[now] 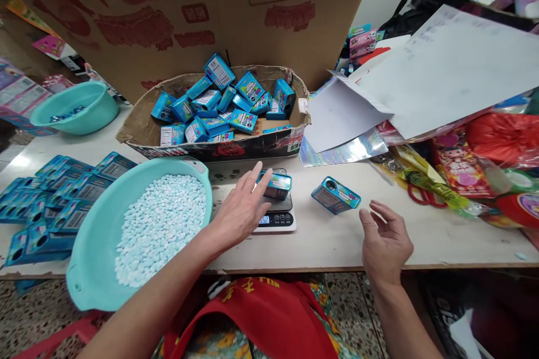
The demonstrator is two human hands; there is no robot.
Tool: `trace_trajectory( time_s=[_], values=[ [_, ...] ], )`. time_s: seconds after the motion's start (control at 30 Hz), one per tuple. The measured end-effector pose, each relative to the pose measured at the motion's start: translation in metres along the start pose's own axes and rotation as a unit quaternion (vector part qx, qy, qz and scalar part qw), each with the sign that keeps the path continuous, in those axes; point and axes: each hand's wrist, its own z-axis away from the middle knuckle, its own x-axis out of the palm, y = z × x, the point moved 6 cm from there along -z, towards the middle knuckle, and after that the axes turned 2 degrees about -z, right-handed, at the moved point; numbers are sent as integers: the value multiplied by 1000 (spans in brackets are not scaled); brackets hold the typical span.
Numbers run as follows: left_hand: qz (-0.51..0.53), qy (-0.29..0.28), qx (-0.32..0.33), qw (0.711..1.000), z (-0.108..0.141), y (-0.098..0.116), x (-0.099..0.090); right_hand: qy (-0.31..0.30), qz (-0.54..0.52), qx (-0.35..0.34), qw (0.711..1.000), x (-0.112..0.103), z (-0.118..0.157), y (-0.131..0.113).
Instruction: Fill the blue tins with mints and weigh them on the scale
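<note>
The left hand stretches over the scale, fingers spread wide, their tips at the near end of a tin that sits on the weighing plate. Whether they press on it I cannot tell. The scale's display is lit, its digits too small to read surely.

The right hand is empty, loosely curled with a gap between thumb and fingers, just beside a second tin with a dark round spot on its top. Whether the thumb touches that tin is unclear.

On the tabletop, left of the scale, a turquoise bowl holds a heap of pale blue candies. More tins stand grouped beyond its left side, and a smaller bowl sits behind them. Behind the scale, a cardboard tray holds many blue tins lying at various angles, with a large carton behind it. White sheets and a red bag lie to the right.
</note>
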Motion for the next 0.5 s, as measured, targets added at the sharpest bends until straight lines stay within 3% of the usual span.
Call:
trace_trajectory(
  time_s=[0.1,0.2,0.27,0.33,0.4,0.5],
  values=[
    [10,11,8,1000,-17,0,-1,-39,14,36,998,12,0,11],
    [-1,-49,11,999,-33,1,2,-101,22,102,989,29,1,17],
    [-6,-54,-3,998,-34,-3,-10,-124,42,140,981,38,1,13],
    [7,8,-28,1000,-23,-14,-40,-125,61,155,978,45,-2,2],
    [32,114,-67,991,3,-34,-84,-125,66,155,978,57,-4,-12],
    [12,268,-177,947,58,-83,-152,-168,32,129,977,89,3,-30]
  ],
)
